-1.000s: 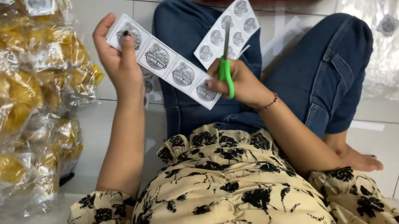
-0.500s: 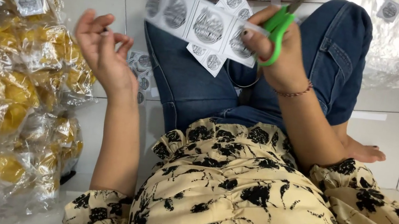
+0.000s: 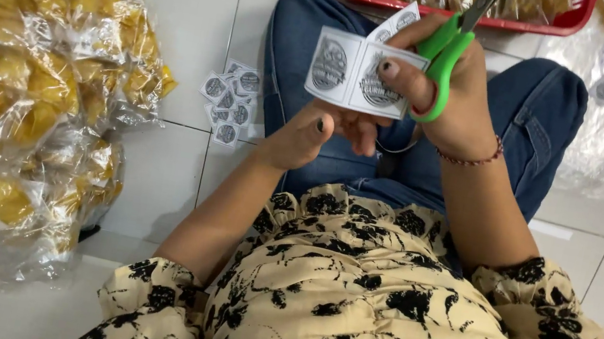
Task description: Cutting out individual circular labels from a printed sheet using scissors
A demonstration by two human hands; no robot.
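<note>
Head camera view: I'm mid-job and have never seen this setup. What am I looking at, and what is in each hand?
There is no machine: one camera on a person's head looks down at their own lap and bare hands. They sit on a white tiled floor. The right hand holds green-handled scissors and pinches a white strip of round-printed paper labels. The left hand is open and holds nothing, just below the strip. A small pile of cut labels lies on the floor, beside clear bags of yellow snacks. A red tray sits ahead.

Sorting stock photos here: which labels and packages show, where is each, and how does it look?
Label strip: white, round grey emblems, in right hand.
Cut labels: small white pile on floor by left hand.
Snack bags: clear, yellow contents, stacked left.
Red tray: top, holding bags.
</note>
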